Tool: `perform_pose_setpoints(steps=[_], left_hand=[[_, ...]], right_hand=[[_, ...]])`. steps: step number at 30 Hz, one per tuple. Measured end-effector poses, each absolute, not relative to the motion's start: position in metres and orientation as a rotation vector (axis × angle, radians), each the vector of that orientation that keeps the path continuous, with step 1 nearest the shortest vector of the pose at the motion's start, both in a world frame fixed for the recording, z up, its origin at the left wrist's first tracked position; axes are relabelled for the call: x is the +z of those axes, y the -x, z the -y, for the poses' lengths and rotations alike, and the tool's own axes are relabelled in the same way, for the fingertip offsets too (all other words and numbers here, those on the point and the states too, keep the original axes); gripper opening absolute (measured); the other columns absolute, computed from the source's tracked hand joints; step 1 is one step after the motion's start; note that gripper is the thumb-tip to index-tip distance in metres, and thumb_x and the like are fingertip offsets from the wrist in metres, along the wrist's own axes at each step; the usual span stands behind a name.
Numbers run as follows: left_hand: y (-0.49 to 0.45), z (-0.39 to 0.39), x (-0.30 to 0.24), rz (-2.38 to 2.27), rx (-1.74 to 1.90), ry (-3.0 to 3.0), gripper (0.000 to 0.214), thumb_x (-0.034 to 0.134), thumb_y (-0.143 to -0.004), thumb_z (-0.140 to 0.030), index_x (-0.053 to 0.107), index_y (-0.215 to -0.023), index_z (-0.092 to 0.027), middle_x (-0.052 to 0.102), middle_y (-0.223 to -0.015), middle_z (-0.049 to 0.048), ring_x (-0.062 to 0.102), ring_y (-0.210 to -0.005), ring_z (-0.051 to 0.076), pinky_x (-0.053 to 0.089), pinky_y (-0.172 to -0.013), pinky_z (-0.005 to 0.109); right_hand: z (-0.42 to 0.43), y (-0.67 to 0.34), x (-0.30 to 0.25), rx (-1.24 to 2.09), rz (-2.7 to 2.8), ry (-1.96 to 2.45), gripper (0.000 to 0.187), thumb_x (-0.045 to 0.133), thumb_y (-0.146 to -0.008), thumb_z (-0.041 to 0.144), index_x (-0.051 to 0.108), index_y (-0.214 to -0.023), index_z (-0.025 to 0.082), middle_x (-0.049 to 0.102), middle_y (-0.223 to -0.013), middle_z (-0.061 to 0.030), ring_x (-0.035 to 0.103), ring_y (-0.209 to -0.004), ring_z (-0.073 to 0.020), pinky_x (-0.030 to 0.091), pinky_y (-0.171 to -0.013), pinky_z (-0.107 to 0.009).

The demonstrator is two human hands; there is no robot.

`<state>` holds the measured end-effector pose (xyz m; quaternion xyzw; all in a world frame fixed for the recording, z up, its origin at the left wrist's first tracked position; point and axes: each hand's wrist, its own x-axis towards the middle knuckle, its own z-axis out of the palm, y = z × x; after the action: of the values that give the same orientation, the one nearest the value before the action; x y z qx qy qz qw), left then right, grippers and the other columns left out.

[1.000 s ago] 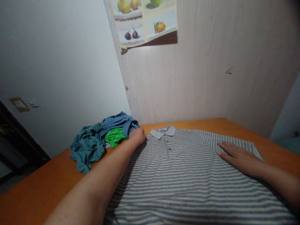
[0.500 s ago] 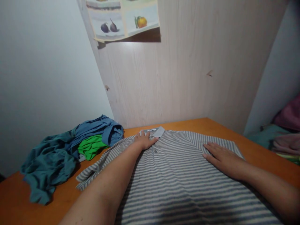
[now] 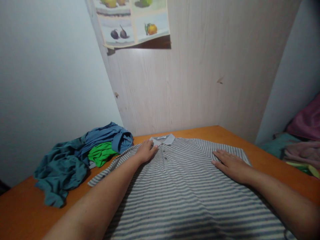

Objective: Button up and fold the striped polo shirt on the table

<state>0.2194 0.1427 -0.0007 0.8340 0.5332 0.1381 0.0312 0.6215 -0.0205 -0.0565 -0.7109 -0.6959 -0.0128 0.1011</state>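
A grey-and-white striped polo shirt [image 3: 185,186] lies spread face up on an orange wooden table [image 3: 25,206], its collar [image 3: 163,139] toward the wall. My left hand [image 3: 145,150] rests flat on the shirt's left shoulder, just beside the collar, fingers stretched out. My right hand [image 3: 230,163] lies flat and open on the shirt's right shoulder area, fingers pointing left. Neither hand holds anything. The shirt's left sleeve [image 3: 105,171] is spread out toward the table's left side.
A heap of clothes [image 3: 75,163], teal, blue and bright green, lies at the back left of the table. A wood-grain panel [image 3: 190,76] with a fruit poster [image 3: 132,23] stands behind. More clothes [image 3: 300,140] are piled to the right, beyond the table.
My left hand went from the shirt's left shoulder near the heap to the collar, then settled flat just left of it. The left sleeve now lies spread out. The right hand barely moved.
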Motion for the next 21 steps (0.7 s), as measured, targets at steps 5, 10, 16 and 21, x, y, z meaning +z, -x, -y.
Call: perform_pose_setpoints(steps=[5, 10, 16, 21], left_hand=[[-0.153, -0.104, 0.011, -1.590, 0.628, -2.467, 0.056, 0.054, -0.091, -0.042, 0.055, -0.137, -0.011, 0.055, -0.144, 0.0173, 0.052, -0.132, 0.028, 0.035, -0.114, 0.037], [-0.091, -0.052, 0.028, -1.537, 0.778, -2.253, 0.057, 0.058, -0.083, -0.053, 0.065, -0.122, -0.012, 0.068, -0.126, 0.0153, 0.062, -0.116, 0.030, 0.047, -0.102, 0.042], [-0.060, 0.043, 0.037, -1.394, 0.927, -1.932, 0.048, 0.068, -0.075, -0.059, 0.071, -0.095, -0.016, 0.073, -0.094, 0.0076, 0.068, -0.087, 0.023, 0.054, -0.079, 0.035], [-0.052, 0.123, 0.031, -1.424, 1.062, -1.691, 0.046, 0.066, -0.082, -0.057, 0.069, -0.103, -0.017, 0.071, -0.085, 0.0043, 0.067, -0.074, 0.019, 0.055, -0.065, 0.029]], right_hand=[[0.018, -0.619, -0.059, -0.121, 2.041, 2.089, 0.074, 0.025, -0.097, 0.063, 0.051, -0.146, 0.015, 0.046, -0.153, -0.0151, 0.040, -0.143, -0.0325, 0.031, -0.117, -0.050], [0.019, -0.617, -0.052, -0.168, 2.065, 2.089, 0.071, 0.028, -0.097, 0.059, 0.054, -0.143, 0.011, 0.050, -0.148, -0.0202, 0.043, -0.139, -0.0359, 0.035, -0.114, -0.053], [0.049, -0.619, -0.024, -0.115, 2.155, 1.992, 0.063, 0.047, -0.090, 0.053, 0.062, -0.133, 0.010, 0.057, -0.141, -0.0210, 0.050, -0.133, -0.0394, 0.039, -0.110, -0.053], [0.108, -0.603, -0.002, 0.097, 1.981, 1.820, 0.055, 0.049, -0.091, 0.052, 0.068, -0.126, 0.014, 0.069, -0.126, -0.0151, 0.064, -0.115, -0.0346, 0.049, -0.101, -0.048]])
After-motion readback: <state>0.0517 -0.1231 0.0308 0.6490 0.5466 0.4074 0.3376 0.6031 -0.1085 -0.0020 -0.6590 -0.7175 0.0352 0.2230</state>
